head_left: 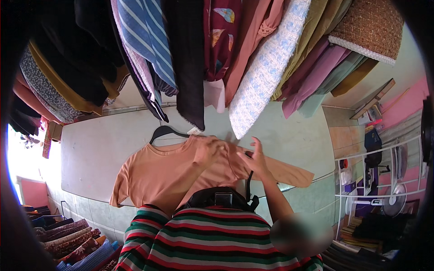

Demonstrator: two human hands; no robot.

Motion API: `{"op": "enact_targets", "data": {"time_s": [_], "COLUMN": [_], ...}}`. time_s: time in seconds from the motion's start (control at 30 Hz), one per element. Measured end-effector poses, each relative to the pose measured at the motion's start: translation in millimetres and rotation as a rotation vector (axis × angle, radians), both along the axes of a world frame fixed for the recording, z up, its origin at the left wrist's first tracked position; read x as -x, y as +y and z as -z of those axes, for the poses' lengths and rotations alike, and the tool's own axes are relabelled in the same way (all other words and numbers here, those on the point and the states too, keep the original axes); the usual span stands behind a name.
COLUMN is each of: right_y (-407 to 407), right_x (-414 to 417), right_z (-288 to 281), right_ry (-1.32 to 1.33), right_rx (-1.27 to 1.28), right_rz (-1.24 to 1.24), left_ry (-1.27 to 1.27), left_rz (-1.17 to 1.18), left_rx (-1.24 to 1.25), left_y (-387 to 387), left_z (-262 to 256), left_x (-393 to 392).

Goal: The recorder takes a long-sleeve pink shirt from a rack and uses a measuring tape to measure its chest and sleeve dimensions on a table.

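Observation:
A peach long-sleeved top (152,169) lies spread on a pale grey tabletop (95,145), one sleeve stretched out to the right. One arm of a black clothes hanger (164,131) shows above its neckline; the rest is hidden by the fabric. A white tag (195,131) bearing writing sits beside the hanger. My left hand (206,152) is curled on the top's cloth by the right side of the neckline. Just to its right, my right hand (256,159) is raised over the sleeve with fingers apart. A small dark piece shows by its palm; what it is, I cannot tell.
Hanging garments (264,67) droop low over the table's far edge. At my waist is a black bag (203,198). Folded patterned fabrics (78,240) are stacked at lower left. To the right stand a white metal rack (376,194) and a fan (395,200).

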State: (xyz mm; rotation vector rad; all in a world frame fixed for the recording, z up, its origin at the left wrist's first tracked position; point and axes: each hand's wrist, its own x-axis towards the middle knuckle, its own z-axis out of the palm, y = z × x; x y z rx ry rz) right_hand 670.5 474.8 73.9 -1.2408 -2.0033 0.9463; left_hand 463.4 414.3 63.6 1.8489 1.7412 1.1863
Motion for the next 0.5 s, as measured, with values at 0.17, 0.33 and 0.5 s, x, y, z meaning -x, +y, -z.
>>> {"op": "enact_targets", "data": {"time_s": [0.17,0.33,0.5], "right_y": [-17,-33,4], "right_x": [-118,-186,-196], "right_z": [17,21,32], "right_ry": [-0.370,-0.703,-0.659], "right_rx": [-0.057,0.311,0.299], "right_rz": [0.310,0.422,0.428], "left_ry": [0.466,0.747,0.741], "left_rz": [0.295,0.235,0.275], "left_rx": [0.089,0.255,0.556], "left_y": [-2,3,19], "left_z": [44,58,29], "left_x": [-22,-20,-18]}}
